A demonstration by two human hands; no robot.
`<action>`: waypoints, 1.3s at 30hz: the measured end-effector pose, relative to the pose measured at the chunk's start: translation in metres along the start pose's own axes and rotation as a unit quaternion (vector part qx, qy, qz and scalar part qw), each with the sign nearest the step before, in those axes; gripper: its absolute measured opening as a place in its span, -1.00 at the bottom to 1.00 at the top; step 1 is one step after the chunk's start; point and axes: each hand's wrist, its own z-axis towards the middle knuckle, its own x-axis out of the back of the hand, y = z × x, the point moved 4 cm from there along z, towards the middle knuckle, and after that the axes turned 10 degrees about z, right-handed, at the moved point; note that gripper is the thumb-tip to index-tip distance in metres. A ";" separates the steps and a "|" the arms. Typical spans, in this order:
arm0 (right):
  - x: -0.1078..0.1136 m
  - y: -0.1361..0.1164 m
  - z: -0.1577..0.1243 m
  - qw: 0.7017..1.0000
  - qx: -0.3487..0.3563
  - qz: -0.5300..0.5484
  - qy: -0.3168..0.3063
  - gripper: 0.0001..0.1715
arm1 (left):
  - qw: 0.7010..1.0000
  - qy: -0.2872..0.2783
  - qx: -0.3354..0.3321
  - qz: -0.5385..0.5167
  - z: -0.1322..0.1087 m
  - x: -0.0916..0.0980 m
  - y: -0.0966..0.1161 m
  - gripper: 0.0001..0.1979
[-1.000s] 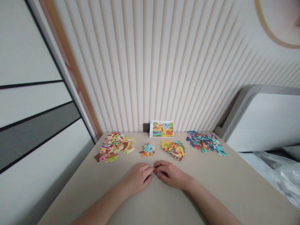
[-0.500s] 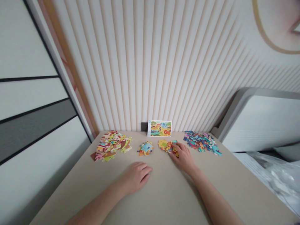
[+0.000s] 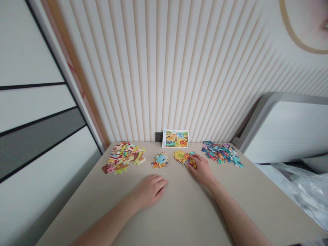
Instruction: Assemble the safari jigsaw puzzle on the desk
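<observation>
My left hand (image 3: 153, 188) rests palm down on the table, its fingers stretched out and nothing in it. Just beyond it lies a small pile of puzzle pieces with a light blue one on top (image 3: 161, 159). To the right, my right hand (image 3: 201, 169) reaches into a yellow and orange heap of puzzle pieces (image 3: 181, 156). Its thumb and fingertips close around pieces at the heap's right side; which piece they grip is partly hidden. Behind these piles a picture card (image 3: 175, 139) with a lion and an elephant leans upright against the wall.
A larger heap of red, brown and green puzzle pieces (image 3: 124, 157) spreads over the table's back left. Dark blue and teal puzzle pieces (image 3: 221, 152) lie at the back right. A ribbed wall (image 3: 153, 68) borders the table (image 3: 176, 212). Clear plastic wrapping (image 3: 302, 184) sits beyond the right edge.
The view has shifted slightly. My right hand stays at the yellow and orange heap, its fingers moved a little over the pieces. My left hand keeps its place on the table.
</observation>
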 end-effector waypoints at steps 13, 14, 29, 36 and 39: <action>0.005 0.004 0.001 1.000 -0.018 -0.020 0.014 -0.48 | 1.000 0.019 -0.008 0.005 0.000 0.003 0.002 -0.77; 0.007 0.002 0.001 1.000 -0.014 -0.018 0.016 -0.49 | 1.000 0.020 -0.009 0.005 0.000 0.003 0.002 -0.77; 0.015 -0.012 0.002 0.995 0.045 0.077 0.031 -0.49 | 1.000 0.005 -0.007 0.015 0.000 0.001 0.002 -0.78; 0.004 -0.048 -0.009 0.970 0.169 0.156 -0.075 -0.38 | 0.991 0.091 0.088 -0.034 0.000 0.009 -0.001 -0.82; 0.002 -0.039 -0.007 0.983 0.149 0.100 -0.043 -0.46 | 0.989 0.104 0.095 -0.046 0.000 0.009 -0.004 -0.83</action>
